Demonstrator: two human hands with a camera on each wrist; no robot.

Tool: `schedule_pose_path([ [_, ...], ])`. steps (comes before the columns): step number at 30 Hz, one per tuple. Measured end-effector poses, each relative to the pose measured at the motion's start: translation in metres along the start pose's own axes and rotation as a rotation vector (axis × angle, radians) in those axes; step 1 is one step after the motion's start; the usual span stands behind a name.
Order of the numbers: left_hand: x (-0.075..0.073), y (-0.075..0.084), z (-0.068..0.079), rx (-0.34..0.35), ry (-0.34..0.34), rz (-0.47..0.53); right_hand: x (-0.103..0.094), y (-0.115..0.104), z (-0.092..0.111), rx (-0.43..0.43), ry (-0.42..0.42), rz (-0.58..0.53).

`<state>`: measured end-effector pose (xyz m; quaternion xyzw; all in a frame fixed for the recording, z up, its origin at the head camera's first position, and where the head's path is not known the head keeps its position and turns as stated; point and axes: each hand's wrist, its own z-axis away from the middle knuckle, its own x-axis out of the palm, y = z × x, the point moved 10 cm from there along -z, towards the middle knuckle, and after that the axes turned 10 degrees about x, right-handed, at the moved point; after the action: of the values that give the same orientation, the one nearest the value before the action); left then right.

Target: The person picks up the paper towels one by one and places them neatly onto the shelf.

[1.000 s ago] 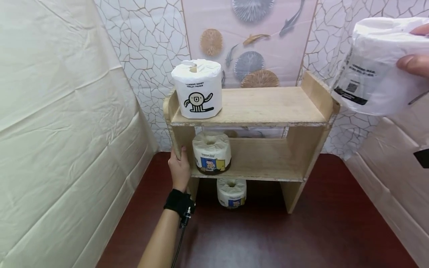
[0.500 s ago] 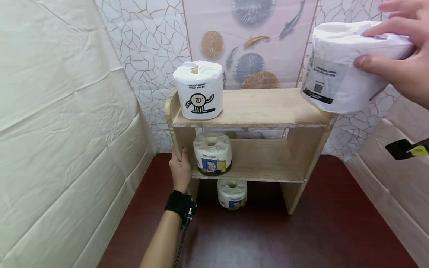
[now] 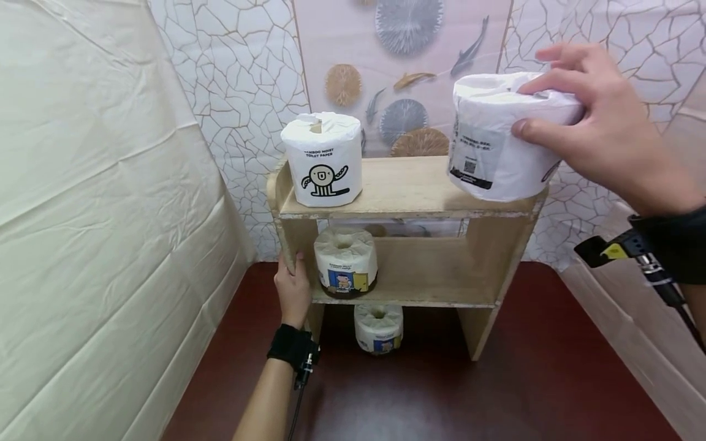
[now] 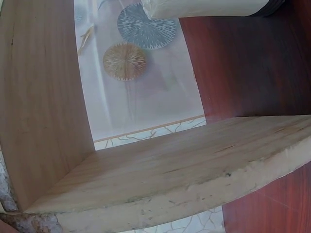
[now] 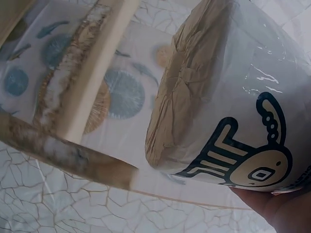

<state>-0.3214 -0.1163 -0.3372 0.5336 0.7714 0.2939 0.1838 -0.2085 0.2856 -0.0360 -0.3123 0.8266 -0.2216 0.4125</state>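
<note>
My right hand (image 3: 607,128) holds a white-wrapped toilet paper roll (image 3: 480,144) in front of and over the right end of the wooden shelf unit (image 3: 405,184), thumb on its near side and fingers at the top. In the right wrist view the cartoon print on the held toilet paper roll shows, with its creased underside. My left hand (image 3: 292,293) grips the unit's left side panel (image 4: 165,189), thumb on the inner face. A second white toilet paper roll (image 3: 325,174) stands at the left of the top board.
One toilet paper roll (image 3: 345,263) with a colourful print stands left on the middle board; another similar roll (image 3: 379,331) sits beneath on the dark red table (image 3: 413,398). A cream cloth (image 3: 110,214) borders the left, and a patterned backdrop (image 3: 237,79) hangs behind.
The right hand has carried its toilet paper roll leftward from the right edge and somewhat down, to the shelf unit's right end. The left hand keeps its grip on the panel.
</note>
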Motion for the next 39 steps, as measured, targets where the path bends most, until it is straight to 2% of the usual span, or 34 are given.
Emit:
schedule_pose_path([
  [13,-0.006,-0.002,0.007,-0.017,0.008,0.006,0.038,0.013,-0.013,-0.039,-0.057,0.051],
  [31,-0.001,-0.002,0.001,-0.008,-0.006,-0.008,0.051,0.043,-0.022,-0.025,-0.122,0.013],
  [39,0.0,0.001,0.0,-0.001,-0.012,0.003,0.055,0.053,-0.027,0.021,-0.127,-0.022],
])
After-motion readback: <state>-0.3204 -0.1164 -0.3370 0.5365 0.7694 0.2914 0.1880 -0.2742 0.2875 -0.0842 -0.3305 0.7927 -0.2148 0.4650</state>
